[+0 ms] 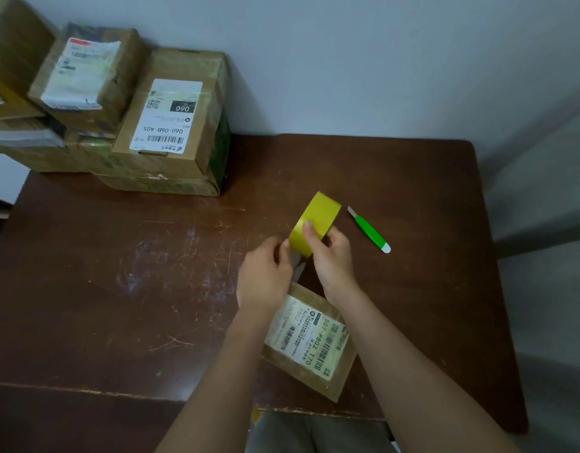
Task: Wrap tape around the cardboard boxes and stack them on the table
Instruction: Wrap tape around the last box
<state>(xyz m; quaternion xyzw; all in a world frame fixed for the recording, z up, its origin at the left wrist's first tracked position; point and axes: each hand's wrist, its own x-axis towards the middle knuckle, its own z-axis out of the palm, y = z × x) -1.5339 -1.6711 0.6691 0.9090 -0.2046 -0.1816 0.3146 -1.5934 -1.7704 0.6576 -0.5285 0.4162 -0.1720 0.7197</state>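
**both hands on the tape roll, small box under the forearms**

right hand (331,256) grips the yellow tape roll (316,220), thumb on the outer face, fingers curled round the far side. roll is held up off the table (118,256), tilted, its flat band facing the camera.

left hand (265,276) sits just beside the roll's lower-left edge, thumb and fingers pinched on the loose tape end (298,264). a short, near-clear strip runs down from the roll between the two hands.

small cardboard box (309,344) lies flat on the table, just nearer the person than the roll, between and partly under the two forearms. white shipping label (309,338) on its top face, print "507-p802 t70" readable. its near corner is close to the table's front edge. cannot tell whether tape already covers it.

green-handled craft knife (370,231) lies on the table just right of the roll, blade pointing away from the person, not touched by either hand.

stack of cardboard boxes (112,103) sits well apart from the roll, at the far-left corner of the table against the wall (347,60). top-right box in that stack carries a label reading "060-06b-a05". boxes there are piled at mixed angles, glossy tape visible on several.

table surface is dark brown, scratched and scuffed left of the roll.
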